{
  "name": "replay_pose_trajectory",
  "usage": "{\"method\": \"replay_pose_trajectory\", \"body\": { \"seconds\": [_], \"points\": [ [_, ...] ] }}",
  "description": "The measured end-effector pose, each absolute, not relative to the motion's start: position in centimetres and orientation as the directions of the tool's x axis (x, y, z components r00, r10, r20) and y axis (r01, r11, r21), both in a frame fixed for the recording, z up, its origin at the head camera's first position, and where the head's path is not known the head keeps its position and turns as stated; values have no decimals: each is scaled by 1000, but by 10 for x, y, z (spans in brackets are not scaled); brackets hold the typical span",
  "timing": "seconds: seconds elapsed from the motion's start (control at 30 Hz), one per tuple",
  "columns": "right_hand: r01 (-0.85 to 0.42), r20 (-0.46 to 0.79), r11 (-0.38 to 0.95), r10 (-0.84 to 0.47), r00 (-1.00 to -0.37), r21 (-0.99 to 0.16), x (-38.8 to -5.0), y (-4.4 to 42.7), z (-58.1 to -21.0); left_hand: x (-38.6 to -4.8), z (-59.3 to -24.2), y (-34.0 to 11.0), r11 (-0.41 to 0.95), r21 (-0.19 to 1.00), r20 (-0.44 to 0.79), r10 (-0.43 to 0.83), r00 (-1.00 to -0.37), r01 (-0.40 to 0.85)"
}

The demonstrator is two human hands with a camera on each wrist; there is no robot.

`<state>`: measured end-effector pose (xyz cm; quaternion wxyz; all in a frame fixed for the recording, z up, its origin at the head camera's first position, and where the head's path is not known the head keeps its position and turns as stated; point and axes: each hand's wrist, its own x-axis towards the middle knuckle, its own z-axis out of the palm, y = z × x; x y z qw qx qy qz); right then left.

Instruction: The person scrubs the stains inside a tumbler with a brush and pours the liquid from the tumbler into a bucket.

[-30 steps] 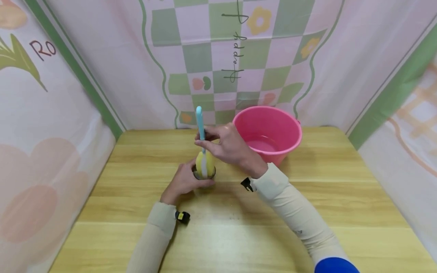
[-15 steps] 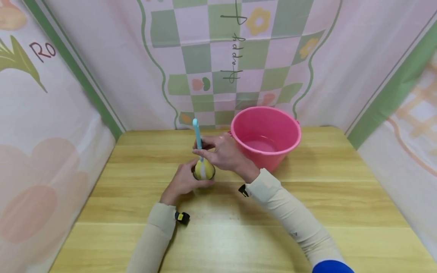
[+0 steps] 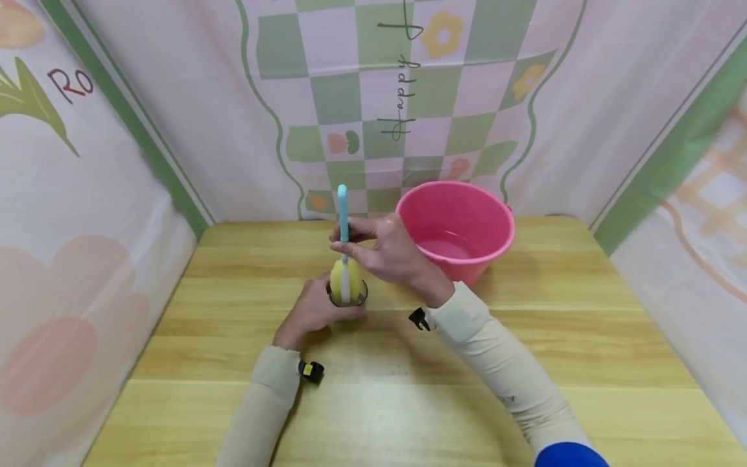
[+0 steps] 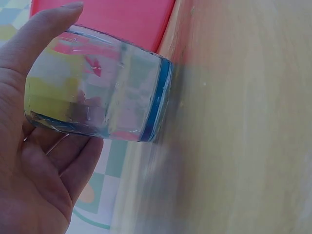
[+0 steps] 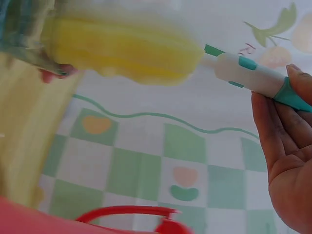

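The left hand (image 3: 318,306) has its fingers clamped round a clear, blue-based tumbler (image 4: 119,90) at the wooden table (image 3: 373,402), apparently steadying it. The right hand's (image 3: 390,250) fingers pinch a turquoise-and-white handle (image 3: 343,211), presumably guiding its yellow sponge head (image 5: 126,51), partly inside the tumbler.

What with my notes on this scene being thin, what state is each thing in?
Glass: mouth up, gripped by the left hand; contact with the table unclear.
Brush: sponge end partly inside the glass, handle up, pinched by the right hand.
Bucket: upright on the table, open-topped; whether it holds water, I cannot tell.
Cloth: hanging behind the table.
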<state>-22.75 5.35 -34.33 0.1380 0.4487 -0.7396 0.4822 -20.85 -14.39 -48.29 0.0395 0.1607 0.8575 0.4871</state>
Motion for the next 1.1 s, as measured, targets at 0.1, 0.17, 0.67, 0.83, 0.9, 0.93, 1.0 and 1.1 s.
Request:
{"method": "replay_pose_trajectory", "body": {
  "seconds": [0.1,0.17,0.67,0.83,0.9,0.93,1.0,1.1],
  "points": [
    [-793,610,158,-557,-563,-588,-229,51,-356,-208,-483,-145,483,839,96,322,-942,251],
    [-788,587,179,-575,-570,-589,-230,50,-364,-208,-484,-146,492,830,101,329,-939,261],
    [-800,651,99,-527,-547,-592,-229,56,-344,-211,-483,-144,487,839,92,315,-945,244],
    [-782,620,127,-537,-572,-611,-232,54,-355,-212,-483,-144,480,841,94,330,-939,252],
    [-772,593,152,-554,-584,-617,-233,53,-363,-212,-483,-145,480,837,100,337,-936,262],
    [-770,583,167,-561,-587,-615,-233,52,-367,-211,-483,-145,482,835,104,340,-935,268],
    [-769,570,190,-568,-593,-610,-234,51,-373,-211,-483,-146,492,825,112,338,-934,277],
    [-765,569,191,-564,-599,-615,-233,50,-375,-210,-484,-147,504,819,115,326,-938,275]
  ]
}}
